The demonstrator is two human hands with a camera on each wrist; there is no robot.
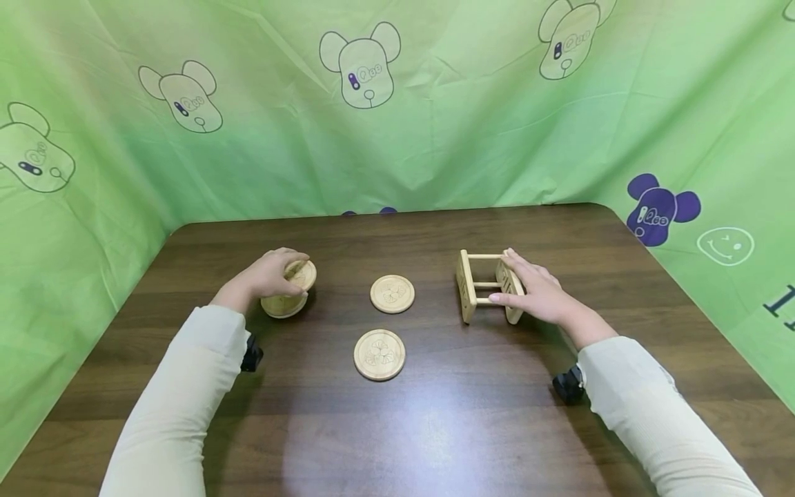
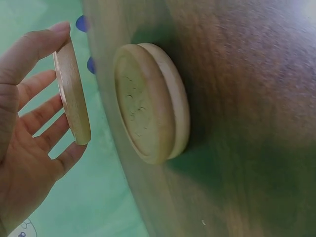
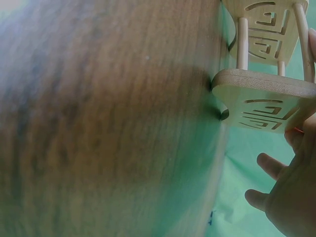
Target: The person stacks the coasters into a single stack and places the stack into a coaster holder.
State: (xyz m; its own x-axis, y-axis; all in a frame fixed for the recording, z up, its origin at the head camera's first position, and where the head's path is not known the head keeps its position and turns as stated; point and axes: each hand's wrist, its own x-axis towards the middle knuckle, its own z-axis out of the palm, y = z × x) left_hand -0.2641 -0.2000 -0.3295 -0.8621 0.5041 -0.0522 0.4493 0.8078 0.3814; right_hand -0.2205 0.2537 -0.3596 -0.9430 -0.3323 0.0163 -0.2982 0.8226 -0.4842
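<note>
My left hand (image 1: 271, 274) pinches a round wooden coaster (image 2: 74, 96) by its edge, thumb on one side and fingertips on the other. Below that coaster, two more lie stacked (image 2: 163, 106) on the table, the top one with a carved pattern. On the right, my right hand (image 1: 539, 286) grips the near side of a wooden coaster rack (image 1: 466, 286), with the thumb by a crossbar and the index finger at the panel's top. The rack's two panels (image 3: 264, 111) have cut-out line patterns, and rods join them. In the right wrist view the other fingers stand free of it.
Two single coasters with carved leaf designs lie flat between the hands, one farther back (image 1: 393, 294) and one nearer (image 1: 379, 355). The brown wooden table (image 1: 435, 428) ends at a green printed cloth (image 1: 422, 159) behind and at the sides.
</note>
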